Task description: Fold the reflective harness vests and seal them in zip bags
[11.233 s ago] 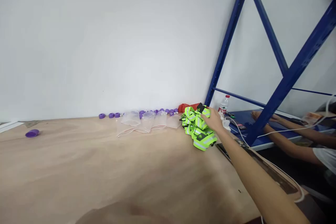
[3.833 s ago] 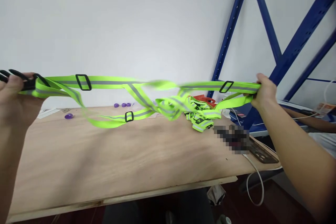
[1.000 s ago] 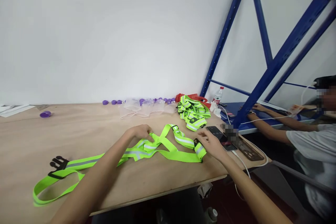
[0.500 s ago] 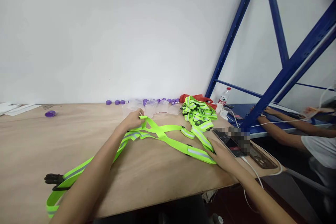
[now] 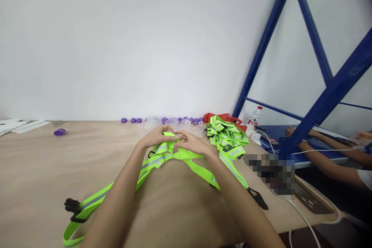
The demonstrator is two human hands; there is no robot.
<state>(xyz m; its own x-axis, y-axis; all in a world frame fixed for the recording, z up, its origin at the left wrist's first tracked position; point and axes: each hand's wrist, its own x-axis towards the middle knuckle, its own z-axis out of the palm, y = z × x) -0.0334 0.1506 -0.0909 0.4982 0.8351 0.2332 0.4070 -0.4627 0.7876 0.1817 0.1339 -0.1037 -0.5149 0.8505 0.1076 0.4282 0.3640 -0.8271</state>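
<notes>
A neon-yellow reflective harness (image 5: pixel 202 171) with grey stripes lies spread on the wooden table. My left hand (image 5: pixel 158 136) is closed on a raised strap of it, thumb on top. Close beside it, my right hand (image 5: pixel 192 142) has curled fingers pinching at the same raised part; the fingertips are partly hidden. On the left, a strap loops toward the table's front and carries a black buckle (image 5: pixel 73 207). Another black buckle (image 5: pixel 257 197) ends a strap to the right of my right forearm. My forearms cover parts of the harness.
A heap of similar reflective straps (image 5: pixel 226 135) sits at the back right before a red bag (image 5: pixel 223 117). Purple rolls (image 5: pixel 133 120) and clear plastic bags (image 5: pixel 154 123) line the wall. A bottle (image 5: pixel 255 117), cables, a phone case (image 5: pixel 315 199) and a blue rack (image 5: pixel 308 131) are right; another person's arms (image 5: pixel 328 161) show there.
My right hand has left the harness's right side and moved up and left to meet my left hand. The left hand has shifted slightly right, and the harness's middle is bunched between them.
</notes>
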